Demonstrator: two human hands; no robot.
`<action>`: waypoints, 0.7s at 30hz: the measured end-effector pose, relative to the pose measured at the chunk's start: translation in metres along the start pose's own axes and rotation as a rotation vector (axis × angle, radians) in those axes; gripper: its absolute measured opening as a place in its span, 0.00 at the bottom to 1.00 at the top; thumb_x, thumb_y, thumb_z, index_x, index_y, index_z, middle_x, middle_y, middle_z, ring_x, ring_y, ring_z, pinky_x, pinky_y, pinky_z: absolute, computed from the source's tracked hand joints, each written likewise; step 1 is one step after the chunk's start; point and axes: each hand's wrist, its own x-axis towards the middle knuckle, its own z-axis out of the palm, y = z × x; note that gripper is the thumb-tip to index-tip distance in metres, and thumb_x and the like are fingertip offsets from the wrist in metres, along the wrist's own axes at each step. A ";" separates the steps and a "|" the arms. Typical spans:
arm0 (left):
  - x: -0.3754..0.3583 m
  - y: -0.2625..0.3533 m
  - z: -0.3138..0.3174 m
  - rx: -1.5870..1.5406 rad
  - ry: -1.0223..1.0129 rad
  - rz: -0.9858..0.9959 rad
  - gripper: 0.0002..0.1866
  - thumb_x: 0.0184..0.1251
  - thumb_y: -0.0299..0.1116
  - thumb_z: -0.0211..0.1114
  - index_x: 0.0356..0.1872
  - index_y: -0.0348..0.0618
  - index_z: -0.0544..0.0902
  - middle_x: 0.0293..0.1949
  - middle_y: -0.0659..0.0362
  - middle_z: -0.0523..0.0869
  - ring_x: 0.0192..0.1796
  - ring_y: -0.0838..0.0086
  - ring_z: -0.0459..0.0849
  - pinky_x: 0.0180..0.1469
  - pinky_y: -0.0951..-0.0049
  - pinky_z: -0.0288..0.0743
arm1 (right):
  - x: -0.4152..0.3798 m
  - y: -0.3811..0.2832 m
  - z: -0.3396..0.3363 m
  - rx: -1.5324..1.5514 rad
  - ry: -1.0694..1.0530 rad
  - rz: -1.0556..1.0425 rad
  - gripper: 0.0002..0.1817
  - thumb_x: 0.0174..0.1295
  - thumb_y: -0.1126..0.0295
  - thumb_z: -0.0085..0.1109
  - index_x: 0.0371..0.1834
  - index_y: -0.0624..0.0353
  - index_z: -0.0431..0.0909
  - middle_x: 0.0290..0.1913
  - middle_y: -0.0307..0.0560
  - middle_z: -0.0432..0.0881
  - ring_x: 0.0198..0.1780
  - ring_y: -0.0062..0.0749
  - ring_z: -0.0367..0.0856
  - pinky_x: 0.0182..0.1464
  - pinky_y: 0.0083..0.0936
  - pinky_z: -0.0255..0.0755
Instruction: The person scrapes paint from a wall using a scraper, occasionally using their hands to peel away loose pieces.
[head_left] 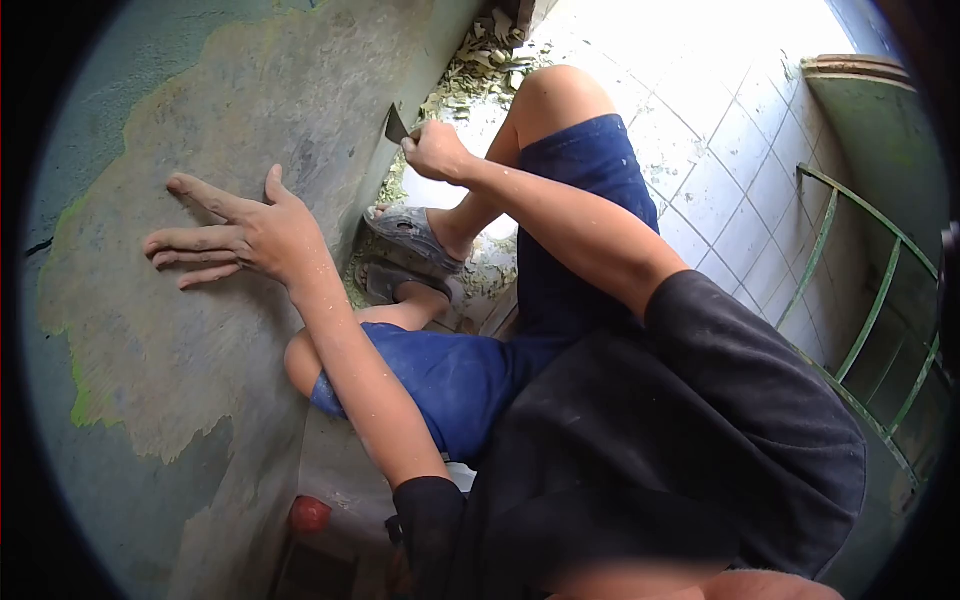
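Observation:
My left hand lies with its fingers spread on the wall, over a large bare grey patch. Peeling green-blue paint borders that patch. Closed in a fist, my right hand grips a scraper by its handle, which is mostly hidden in the fingers. The scraper's dark flat blade is right by the lower part of the wall, above the floor corner. Pale dust coats the fingers of my left hand.
Flakes of stripped paint litter the floor along the wall, around my grey clogs. White floor tiles stretch to the right. A green metal railing stands on the right side. A red round object is low at the bottom left.

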 end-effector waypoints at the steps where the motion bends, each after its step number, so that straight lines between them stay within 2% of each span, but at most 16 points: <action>1: 0.002 0.000 0.001 0.002 0.005 -0.004 0.66 0.52 0.51 0.86 0.87 0.49 0.50 0.80 0.21 0.25 0.80 0.19 0.23 0.73 0.16 0.22 | -0.005 -0.001 0.000 -0.007 -0.004 0.006 0.19 0.68 0.62 0.58 0.38 0.71 0.87 0.33 0.72 0.86 0.41 0.64 0.89 0.52 0.47 0.82; 4: -0.001 0.000 0.002 -0.008 0.000 0.007 0.66 0.52 0.51 0.86 0.87 0.49 0.50 0.80 0.22 0.25 0.80 0.18 0.23 0.73 0.17 0.22 | 0.012 0.006 -0.007 0.082 -0.024 0.181 0.19 0.68 0.61 0.59 0.39 0.71 0.87 0.34 0.72 0.86 0.42 0.63 0.89 0.54 0.47 0.81; 5: -0.001 0.001 0.002 -0.017 0.011 0.008 0.66 0.52 0.51 0.86 0.87 0.49 0.50 0.80 0.22 0.26 0.81 0.18 0.24 0.73 0.17 0.23 | 0.013 0.010 -0.004 0.081 -0.018 0.182 0.19 0.68 0.61 0.59 0.39 0.71 0.87 0.34 0.72 0.86 0.42 0.63 0.89 0.54 0.47 0.81; 7: 0.001 0.000 0.002 -0.020 0.031 0.004 0.66 0.52 0.51 0.86 0.87 0.49 0.50 0.80 0.21 0.26 0.81 0.19 0.24 0.73 0.17 0.23 | 0.010 0.007 0.003 -0.019 0.037 0.038 0.20 0.66 0.63 0.57 0.35 0.72 0.88 0.35 0.75 0.86 0.43 0.69 0.88 0.54 0.48 0.84; 9: 0.001 -0.001 0.003 0.011 0.022 0.006 0.66 0.52 0.51 0.86 0.87 0.49 0.50 0.80 0.22 0.27 0.81 0.19 0.25 0.74 0.17 0.24 | -0.002 -0.013 -0.014 0.006 0.020 -0.013 0.20 0.67 0.62 0.57 0.35 0.72 0.88 0.35 0.75 0.86 0.43 0.69 0.88 0.53 0.48 0.84; 11: 0.002 0.000 0.001 0.014 0.015 -0.002 0.66 0.52 0.51 0.86 0.87 0.49 0.50 0.80 0.22 0.27 0.81 0.19 0.25 0.74 0.17 0.25 | 0.001 -0.012 -0.021 0.191 -0.090 0.279 0.20 0.67 0.62 0.57 0.35 0.73 0.88 0.36 0.76 0.86 0.45 0.69 0.88 0.57 0.49 0.82; 13: -0.001 0.003 0.000 0.009 0.013 -0.002 0.66 0.52 0.51 0.86 0.87 0.49 0.50 0.81 0.22 0.27 0.81 0.19 0.26 0.74 0.17 0.25 | 0.013 0.005 -0.010 0.123 -0.012 0.254 0.20 0.67 0.62 0.56 0.36 0.73 0.88 0.36 0.75 0.86 0.46 0.70 0.88 0.59 0.49 0.81; 16: 0.002 0.000 0.001 -0.007 0.046 0.009 0.65 0.53 0.51 0.86 0.87 0.49 0.51 0.80 0.22 0.27 0.81 0.19 0.26 0.74 0.17 0.25 | 0.001 -0.006 -0.009 0.084 0.014 0.043 0.20 0.66 0.62 0.56 0.36 0.74 0.87 0.36 0.75 0.86 0.45 0.70 0.88 0.59 0.49 0.81; 21: 0.000 0.005 -0.001 0.017 0.002 -0.016 0.66 0.52 0.50 0.86 0.87 0.48 0.51 0.80 0.21 0.27 0.81 0.19 0.26 0.74 0.17 0.26 | 0.013 0.012 -0.012 0.081 -0.012 0.174 0.20 0.66 0.63 0.56 0.36 0.73 0.88 0.35 0.75 0.86 0.44 0.69 0.88 0.56 0.49 0.82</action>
